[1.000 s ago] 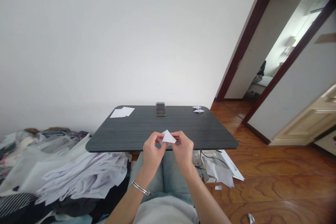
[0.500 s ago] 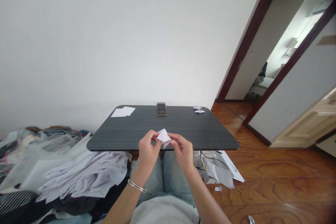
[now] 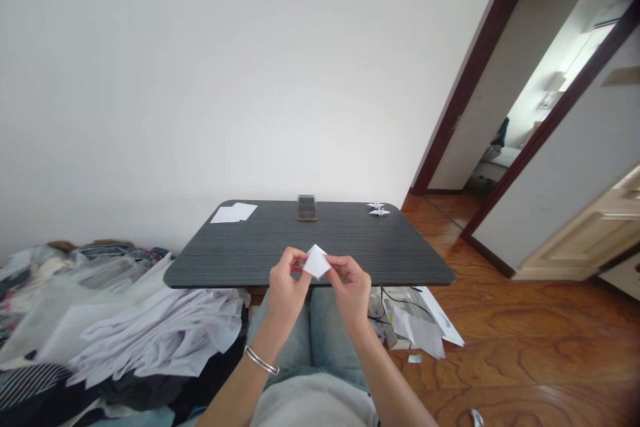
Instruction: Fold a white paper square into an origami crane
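Biggest thing here is the dark desk [image 3: 250,253], with my left hand [image 3: 289,280] and right hand [image 3: 352,283] at its near edge, both pinching a bit of paper between thumb and fingers. There's a phone [image 3: 307,207] mid-way along the desk's far edge, then the folded white paper [image 3: 317,262] itself at the near edge, and two tiny paper figures [image 3: 379,211] by the desk's far right corner.

On the worktop [image 3: 260,247], sheets [image 3: 227,215] are placed at ten o'clock, a phone [image 3: 307,208] at twelve, cranes [image 3: 379,212] at two. Folded paper [image 3: 317,262] is held at six.
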Demonstrator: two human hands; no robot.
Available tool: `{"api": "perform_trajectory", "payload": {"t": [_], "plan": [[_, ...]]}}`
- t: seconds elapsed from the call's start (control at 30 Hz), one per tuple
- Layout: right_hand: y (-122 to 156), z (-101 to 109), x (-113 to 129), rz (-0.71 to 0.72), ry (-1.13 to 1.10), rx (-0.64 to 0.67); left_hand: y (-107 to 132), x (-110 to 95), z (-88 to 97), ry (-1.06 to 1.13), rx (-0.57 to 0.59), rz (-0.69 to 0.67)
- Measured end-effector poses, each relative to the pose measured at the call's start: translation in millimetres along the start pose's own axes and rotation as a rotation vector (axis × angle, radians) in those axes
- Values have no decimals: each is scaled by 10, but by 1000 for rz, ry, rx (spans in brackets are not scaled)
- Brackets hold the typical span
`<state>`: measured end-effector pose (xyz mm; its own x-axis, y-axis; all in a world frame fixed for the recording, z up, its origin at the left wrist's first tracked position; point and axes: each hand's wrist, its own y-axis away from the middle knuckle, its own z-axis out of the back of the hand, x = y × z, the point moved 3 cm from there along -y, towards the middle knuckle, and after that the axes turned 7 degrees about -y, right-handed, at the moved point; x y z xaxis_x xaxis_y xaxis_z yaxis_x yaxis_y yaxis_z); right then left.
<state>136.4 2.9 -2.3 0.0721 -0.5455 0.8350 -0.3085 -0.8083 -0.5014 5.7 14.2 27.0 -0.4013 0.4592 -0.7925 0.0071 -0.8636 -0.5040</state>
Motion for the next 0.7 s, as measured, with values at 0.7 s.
{"api": "perform_trajectory", "payload": {"t": [0.7], "plan": [[21, 6, 14, 24, -86, 43, -3, -1, 41, 34, 18, 29]]}}
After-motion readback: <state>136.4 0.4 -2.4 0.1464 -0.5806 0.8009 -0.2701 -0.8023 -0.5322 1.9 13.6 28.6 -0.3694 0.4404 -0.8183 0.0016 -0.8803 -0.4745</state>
